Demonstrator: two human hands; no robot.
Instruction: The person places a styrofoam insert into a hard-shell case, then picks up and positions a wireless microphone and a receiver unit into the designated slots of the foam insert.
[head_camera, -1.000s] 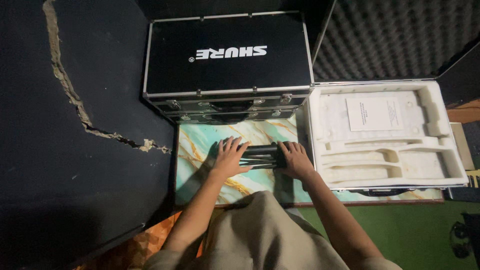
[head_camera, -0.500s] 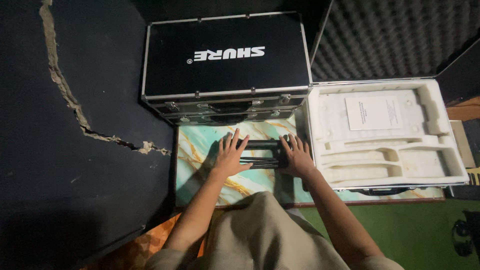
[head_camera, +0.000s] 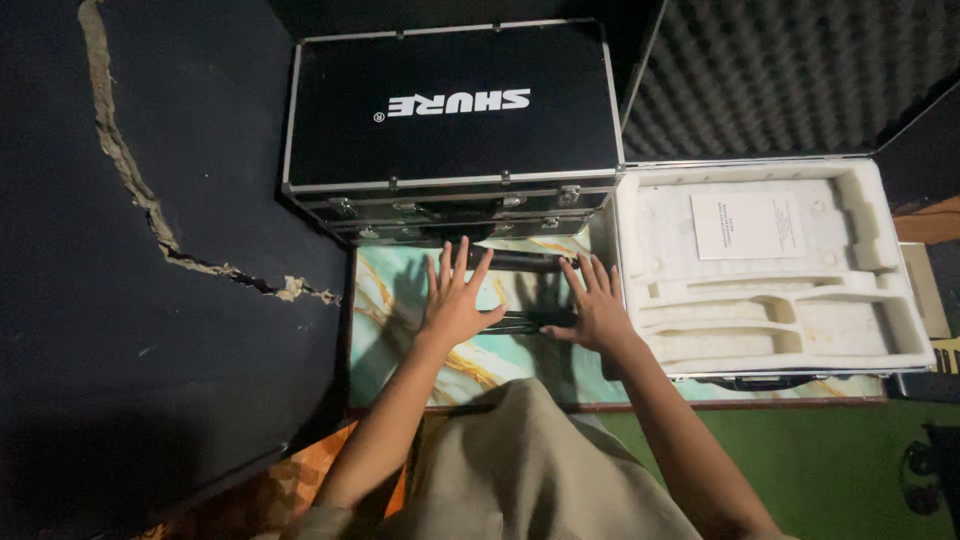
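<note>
Both hands have been opened flat and spread since a moment ago, and the long black object (head_camera: 525, 321) is left lying sideways on the marble board (head_camera: 385, 330) between the left hand (head_camera: 455, 305) and the right hand (head_camera: 598, 312), gripped by neither, near the board's far edge.

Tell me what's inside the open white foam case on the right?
The white foam case holds a sheet of paper in its upper tray; the long slots below look empty. Whatever lies under the paper is covered.

closed case (head_camera: 450, 110) behind the marbled board (head_camera: 400, 330), open foam-lined case (head_camera: 770, 280) to its right (paper sheet (head_camera: 748, 225) inside)
</note>
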